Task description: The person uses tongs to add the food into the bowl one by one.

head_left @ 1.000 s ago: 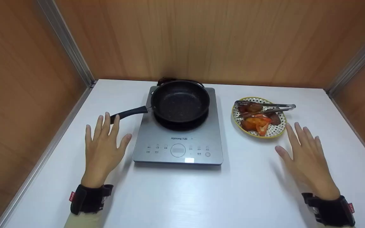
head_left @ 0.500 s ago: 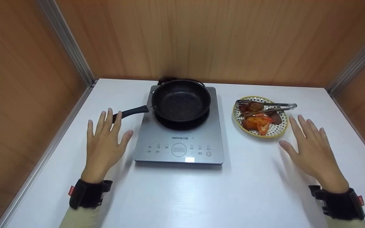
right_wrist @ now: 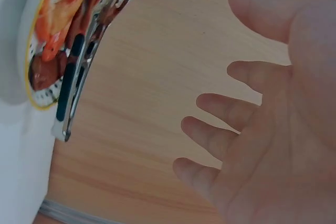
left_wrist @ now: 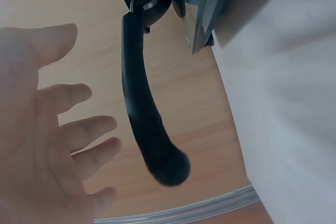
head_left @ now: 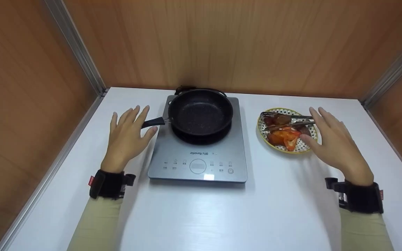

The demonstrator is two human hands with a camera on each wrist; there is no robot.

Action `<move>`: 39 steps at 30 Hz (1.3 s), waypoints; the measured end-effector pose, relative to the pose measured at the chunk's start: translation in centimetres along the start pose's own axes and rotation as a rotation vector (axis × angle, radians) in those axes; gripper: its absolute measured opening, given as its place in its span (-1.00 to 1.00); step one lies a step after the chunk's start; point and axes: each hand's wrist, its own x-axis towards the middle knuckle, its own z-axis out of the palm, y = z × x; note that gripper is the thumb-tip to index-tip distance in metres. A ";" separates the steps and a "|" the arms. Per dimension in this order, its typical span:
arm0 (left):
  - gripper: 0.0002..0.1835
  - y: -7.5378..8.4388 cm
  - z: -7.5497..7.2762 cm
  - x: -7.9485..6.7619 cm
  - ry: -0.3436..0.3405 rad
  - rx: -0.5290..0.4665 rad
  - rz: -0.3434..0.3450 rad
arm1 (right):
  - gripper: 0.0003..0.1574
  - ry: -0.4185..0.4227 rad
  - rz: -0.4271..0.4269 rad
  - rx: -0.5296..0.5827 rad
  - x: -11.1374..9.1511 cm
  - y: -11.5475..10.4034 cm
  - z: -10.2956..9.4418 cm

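A dark frying pan [head_left: 201,113] sits on a silver induction cooker [head_left: 183,153], its black handle [left_wrist: 144,98] pointing left. My left hand [head_left: 126,139] hovers beside that handle, fingers spread and hiding its end in the head view; the left wrist view shows a gap between fingers and handle. Over at the right, my right hand [head_left: 339,143] is above the edge of a dotted plate [head_left: 304,146] with a yellow rim. Metal tongs [right_wrist: 79,72] lie across the food on it, their near end hidden behind my right fingers in the head view. Both hands hold nothing.
On the plate are red and orange pepper pieces [head_left: 284,136] and brown chunks [right_wrist: 47,72]. The cooker's control panel [head_left: 197,166] faces me. Wooden panels [head_left: 222,45] enclose the white table [head_left: 201,216] at the back and sides.
Both hands have moved forward: the left toward the pan handle and slightly right, the right toward the tongs and over the plate's edge. Pan, cooker and plate stay where they were.
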 end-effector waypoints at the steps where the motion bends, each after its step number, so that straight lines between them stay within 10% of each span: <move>1: -0.25 0.0 0.2 0.2 -0.015 -0.006 -0.005 | 0.05 0.001 -0.002 0.010 0.2 0.0 0.2; 23: -0.59 -0.3 1.5 0.7 -0.017 -0.048 0.005 | 0.06 -0.061 0.052 0.059 1.2 2.0 1.9; 39: -0.66 0.8 1.6 0.1 -0.176 -0.080 0.063 | 0.03 -0.013 0.026 0.080 1.0 2.2 2.0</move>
